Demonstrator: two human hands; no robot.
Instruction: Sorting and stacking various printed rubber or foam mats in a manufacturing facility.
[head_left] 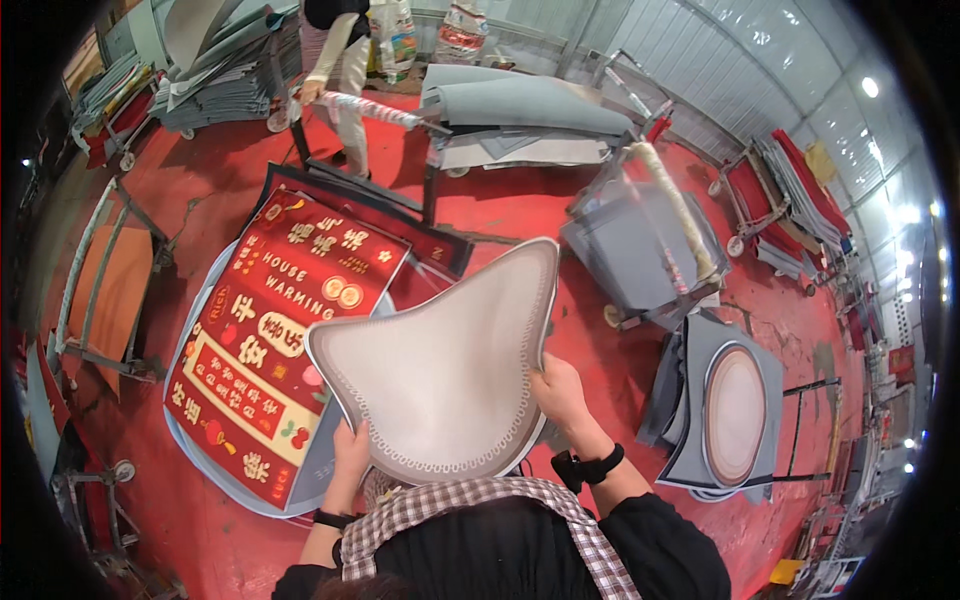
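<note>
Between my two hands a pale grey floor mat (440, 370) with a brown-grey patterned border is held up in front of my body. It bends into a curve, its two far corners raised. My left hand (350, 455) is closed on its left edge, and my right hand (560, 395) grips the right edge. Some of the fingers are hidden behind the mat. Left of it, a red printed mat (290, 330) with pale lettering and fruit pictures lies on a stack, with a blue-grey rounded mat (205, 470) showing underneath.
At right, an oval-patterned mat (735, 415) tops another pile. A cart (685, 225) with grey sheets stands beyond it. A person (345, 80) at the back has a hand on a cart's wrapped bar (365, 107). Orange sheets (110, 300) rest on a cart at left, over red floor (505, 205).
</note>
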